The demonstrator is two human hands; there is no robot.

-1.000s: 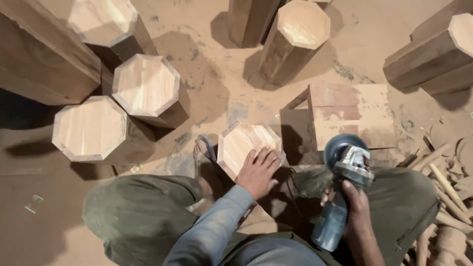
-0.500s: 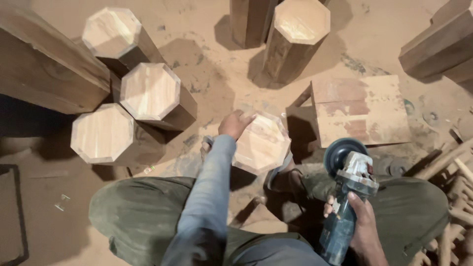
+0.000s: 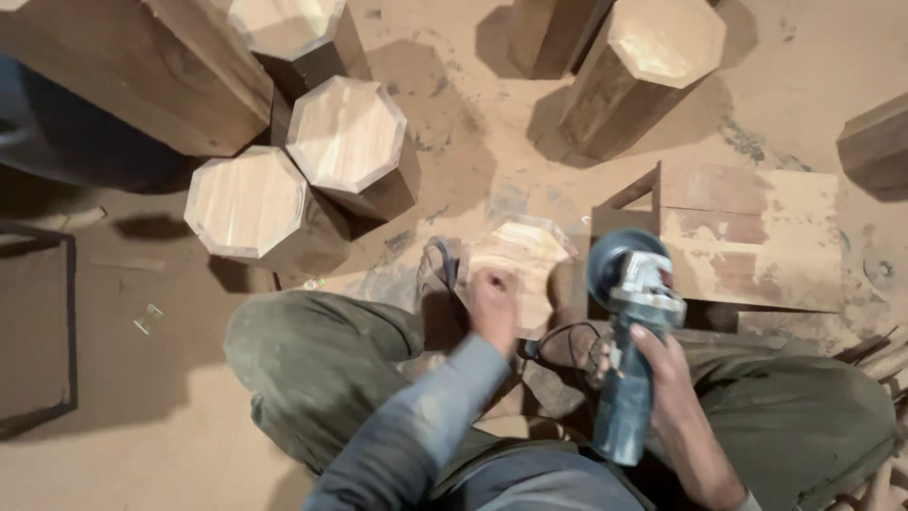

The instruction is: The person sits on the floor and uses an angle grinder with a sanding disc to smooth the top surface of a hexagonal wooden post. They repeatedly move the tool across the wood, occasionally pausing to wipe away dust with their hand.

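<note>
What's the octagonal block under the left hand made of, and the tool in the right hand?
Octagonal block: looks like bare, unfinished wood, pale cut face with faint grain, dusty. Grinder in the right hand: bluish body, probably plastic, with a grey, seemingly metal head. The left hand rests on the block.

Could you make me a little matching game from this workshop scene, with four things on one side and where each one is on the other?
Things:
1. angle grinder
2. octagonal wooden block
3. flat wooden board
4. black metal frame

Places:
A. far left, on the floor
B. under the left hand
C. in the right hand
D. right of the grinder, on the floor

Pairs: 1-C, 2-B, 3-D, 4-A
</note>
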